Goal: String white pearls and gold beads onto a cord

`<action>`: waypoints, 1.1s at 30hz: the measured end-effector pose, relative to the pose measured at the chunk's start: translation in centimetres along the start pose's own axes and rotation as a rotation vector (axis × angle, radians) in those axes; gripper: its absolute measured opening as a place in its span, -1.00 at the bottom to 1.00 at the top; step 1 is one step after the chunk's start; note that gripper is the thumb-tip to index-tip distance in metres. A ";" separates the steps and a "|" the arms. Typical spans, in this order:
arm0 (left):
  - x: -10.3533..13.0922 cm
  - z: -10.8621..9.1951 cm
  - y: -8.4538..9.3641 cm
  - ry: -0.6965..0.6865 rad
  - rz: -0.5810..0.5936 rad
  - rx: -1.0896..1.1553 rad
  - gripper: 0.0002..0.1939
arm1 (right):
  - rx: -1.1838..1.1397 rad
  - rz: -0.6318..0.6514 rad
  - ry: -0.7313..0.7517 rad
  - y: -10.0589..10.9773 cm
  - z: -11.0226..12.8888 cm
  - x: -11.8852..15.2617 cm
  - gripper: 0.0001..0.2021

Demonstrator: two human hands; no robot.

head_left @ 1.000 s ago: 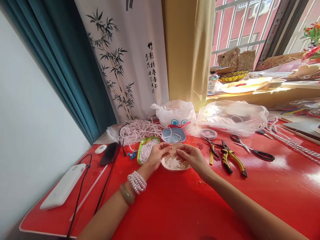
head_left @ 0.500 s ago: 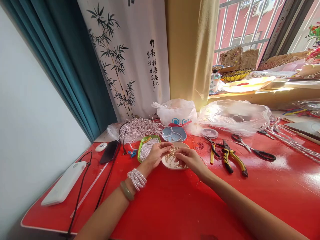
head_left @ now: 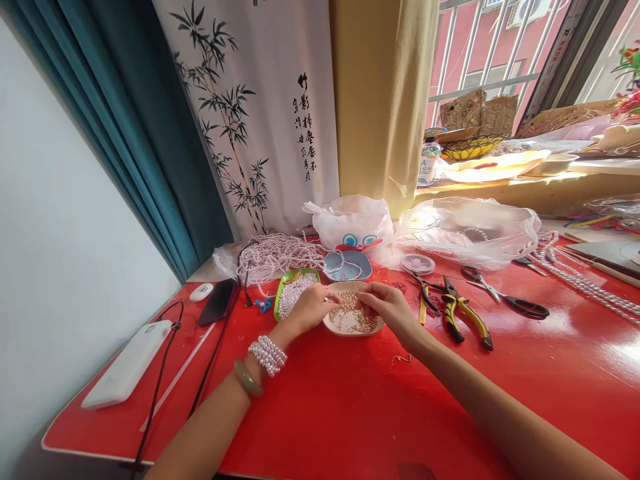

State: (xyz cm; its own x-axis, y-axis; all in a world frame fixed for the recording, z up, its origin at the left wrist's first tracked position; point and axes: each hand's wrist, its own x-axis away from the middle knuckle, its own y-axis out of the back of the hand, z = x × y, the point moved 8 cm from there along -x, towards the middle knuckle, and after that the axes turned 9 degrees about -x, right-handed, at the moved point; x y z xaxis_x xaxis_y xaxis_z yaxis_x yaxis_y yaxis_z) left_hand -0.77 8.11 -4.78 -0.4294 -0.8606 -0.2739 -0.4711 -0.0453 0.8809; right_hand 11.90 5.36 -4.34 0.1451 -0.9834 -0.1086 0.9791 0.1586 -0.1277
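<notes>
A white dish (head_left: 345,331) holds many small gold beads (head_left: 361,323). My left hand (head_left: 314,308) is over its left side, fingertips pinched together; what they hold, if anything, is too small to make out. Over the right side of the dish, my right hand (head_left: 389,308) pinches thumb to forefinger, with a faint thin strand (head_left: 356,288) at the tips. Partly behind my left hand stands a green tray (head_left: 278,305) of white pearl beads (head_left: 296,297). A pearl bracelet (head_left: 269,355) and a green bangle (head_left: 247,379) circle my left wrist.
Behind the dish sit a blue tray (head_left: 345,272), piled pearl strands (head_left: 285,257) and a plastic bag (head_left: 350,223). To the right lie yellow-black pliers (head_left: 463,310), scissors (head_left: 505,293) and a white spool (head_left: 418,264). A phone (head_left: 218,301) and white power bank (head_left: 127,363) lie left.
My left hand has shifted slightly left and its fingertips have lowered. My right fingertips have risen toward the back of the dish, uncovering more gold beads. The view has shifted slightly.
</notes>
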 end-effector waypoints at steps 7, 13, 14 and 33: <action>0.4 -0.8 -0.9 -0.052 0.086 -0.190 -0.87 | 0.021 -0.001 0.006 -0.1 0.1 0.1 -0.86; 0.3 -0.3 -1.6 -0.043 0.080 -0.229 -0.85 | 0.017 0.017 0.012 -0.2 -0.1 0.1 -0.88; 0.3 -0.2 -1.6 -0.035 0.079 -0.235 -0.85 | 0.018 0.020 0.013 -0.2 -0.1 0.0 -0.88; -0.1 2.3 -1.2 0.339 -0.040 1.201 -0.84 | 0.112 0.091 -0.073 -1.5 -1.0 0.6 -0.85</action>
State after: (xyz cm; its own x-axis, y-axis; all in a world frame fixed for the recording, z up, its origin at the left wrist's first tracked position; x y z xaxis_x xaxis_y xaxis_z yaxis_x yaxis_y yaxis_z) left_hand -1.91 9.43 -6.72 -0.2630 -0.9645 -0.0220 -0.9609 0.2639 -0.0839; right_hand 10.38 4.62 -5.23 0.2396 -0.9699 -0.0427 0.9707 0.2402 -0.0099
